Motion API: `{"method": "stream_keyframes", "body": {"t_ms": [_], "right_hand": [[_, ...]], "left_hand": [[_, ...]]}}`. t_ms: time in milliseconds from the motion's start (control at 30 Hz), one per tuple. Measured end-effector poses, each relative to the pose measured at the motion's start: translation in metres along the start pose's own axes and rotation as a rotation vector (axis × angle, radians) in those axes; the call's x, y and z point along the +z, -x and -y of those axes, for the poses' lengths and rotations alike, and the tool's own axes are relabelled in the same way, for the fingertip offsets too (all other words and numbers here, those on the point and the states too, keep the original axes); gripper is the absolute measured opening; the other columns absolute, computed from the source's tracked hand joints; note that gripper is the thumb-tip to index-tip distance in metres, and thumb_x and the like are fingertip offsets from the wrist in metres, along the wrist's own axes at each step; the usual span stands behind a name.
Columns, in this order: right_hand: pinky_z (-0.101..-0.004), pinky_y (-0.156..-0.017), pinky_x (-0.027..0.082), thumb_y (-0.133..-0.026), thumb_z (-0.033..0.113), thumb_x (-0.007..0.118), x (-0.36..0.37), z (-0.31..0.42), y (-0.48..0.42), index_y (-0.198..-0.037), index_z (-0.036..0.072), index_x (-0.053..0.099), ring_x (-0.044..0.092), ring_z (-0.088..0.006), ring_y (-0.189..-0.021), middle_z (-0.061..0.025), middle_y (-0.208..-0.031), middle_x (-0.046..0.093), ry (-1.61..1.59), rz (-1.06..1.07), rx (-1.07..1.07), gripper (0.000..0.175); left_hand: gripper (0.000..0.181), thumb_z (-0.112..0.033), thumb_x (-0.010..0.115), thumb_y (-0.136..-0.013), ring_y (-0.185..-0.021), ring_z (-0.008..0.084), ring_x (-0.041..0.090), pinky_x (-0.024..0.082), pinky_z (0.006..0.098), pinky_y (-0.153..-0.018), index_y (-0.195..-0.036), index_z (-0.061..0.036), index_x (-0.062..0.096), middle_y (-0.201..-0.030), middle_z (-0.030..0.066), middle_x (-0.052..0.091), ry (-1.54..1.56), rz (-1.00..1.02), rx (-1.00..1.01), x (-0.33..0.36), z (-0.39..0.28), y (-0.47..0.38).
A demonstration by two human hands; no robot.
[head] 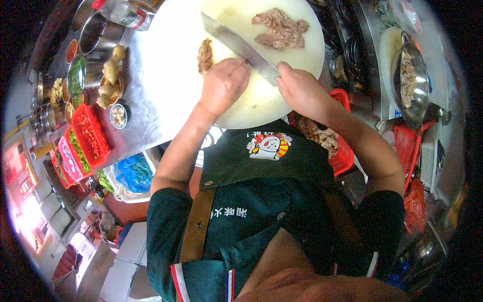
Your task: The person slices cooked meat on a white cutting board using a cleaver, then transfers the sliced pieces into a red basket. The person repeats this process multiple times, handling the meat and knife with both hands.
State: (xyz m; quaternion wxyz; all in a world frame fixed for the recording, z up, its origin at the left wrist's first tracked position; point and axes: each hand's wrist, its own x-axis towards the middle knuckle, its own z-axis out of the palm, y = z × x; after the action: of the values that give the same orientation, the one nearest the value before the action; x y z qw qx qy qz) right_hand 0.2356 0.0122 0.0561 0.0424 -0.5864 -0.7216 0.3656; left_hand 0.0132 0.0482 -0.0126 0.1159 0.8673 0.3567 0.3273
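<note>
My right hand (303, 88) grips a Chinese cleaver (239, 47) whose handle is hidden in the fist. Its broad blade slants up to the left over a round white cutting board (181, 22). Close against the blade, my left hand (228, 83) rests on the board with its fingers curled; whatever lies under them is hidden. A strip of brown meat (205, 56) lies just beyond that hand's back edge. Toward the far right of the board sits a pile of pinkish-brown raw meat slices (281, 28).
Left of the board, a steel counter (139, 124) carries ginger (111, 70), a small bowl (119, 116) and red baskets of chopped peppers (88, 130). A plastic bottle (126, 15) stands at the back left. Right are a meat basket (341, 154) and a steel bowl of meat (420, 85).
</note>
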Motion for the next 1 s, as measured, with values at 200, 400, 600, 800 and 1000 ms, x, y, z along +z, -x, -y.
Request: {"method": "stream_keyframes", "body": {"t_ms": [200,400,600,800,1000], "right_hand": [[-0.0574,-0.071,0.047,-0.098,0.017,0.054,-0.022,-0.023,0.026,-0.104,-0.003,0.048,0.062,-0.0505,-0.083,-0.0305,-0.081,0.061,0.036,0.018,0.041,0.021],[-0.0573,-0.068,0.047,-0.098,0.013,0.052,-0.02,-0.024,0.022,-0.103,-0.003,0.047,0.062,-0.0498,-0.079,-0.0286,-0.077,0.062,0.127,0.035,0.04,0.018],[-0.0529,-0.073,0.054,-0.092,0.007,0.047,-0.016,0.002,-0.009,-0.103,-0.005,0.053,0.07,-0.0436,-0.081,-0.0293,-0.084,0.068,0.082,0.015,-0.032,0.017],[-0.0525,-0.07,0.055,-0.09,0.006,0.051,-0.014,0.002,-0.047,-0.096,-0.002,0.059,0.07,-0.0432,-0.078,-0.0252,-0.082,0.069,0.064,-0.227,-0.09,0.013],[-0.0525,-0.065,0.053,-0.098,0.016,0.054,-0.036,-0.035,-0.01,-0.103,0.0,0.052,0.066,-0.0452,-0.075,-0.0244,-0.079,0.067,0.148,-0.176,-0.075,0.017]], "left_hand": [[0.023,-0.013,0.076,-0.071,-0.08,0.0301,0.063,0.05,0.0409,-0.076,-0.091,-0.006,0.067,-0.085,0.0092,0.066,-0.071,0.041,-0.049,-0.02,0.0,0.0],[0.027,-0.014,0.075,-0.072,-0.078,0.03,0.062,0.05,0.0417,-0.073,-0.097,-0.0059,0.068,-0.087,0.0103,0.065,-0.083,0.104,-0.039,-0.013,0.0,-0.005],[0.025,-0.01,0.074,-0.078,-0.083,0.0301,0.065,0.053,0.0425,-0.074,-0.102,-0.0042,0.069,-0.099,0.0107,0.069,-0.028,0.111,-0.032,0.001,-0.005,-0.017],[0.023,-0.009,0.073,-0.08,-0.086,0.0299,0.067,0.056,0.0411,-0.075,-0.103,-0.0057,0.069,-0.106,0.0111,0.07,-0.007,0.163,-0.03,0.003,-0.001,-0.016],[0.027,-0.008,0.075,-0.079,-0.09,0.0303,0.067,0.056,0.0408,-0.077,-0.105,-0.006,0.069,-0.108,0.0119,0.07,-0.008,0.103,0.025,0.003,0.003,-0.027]]}}
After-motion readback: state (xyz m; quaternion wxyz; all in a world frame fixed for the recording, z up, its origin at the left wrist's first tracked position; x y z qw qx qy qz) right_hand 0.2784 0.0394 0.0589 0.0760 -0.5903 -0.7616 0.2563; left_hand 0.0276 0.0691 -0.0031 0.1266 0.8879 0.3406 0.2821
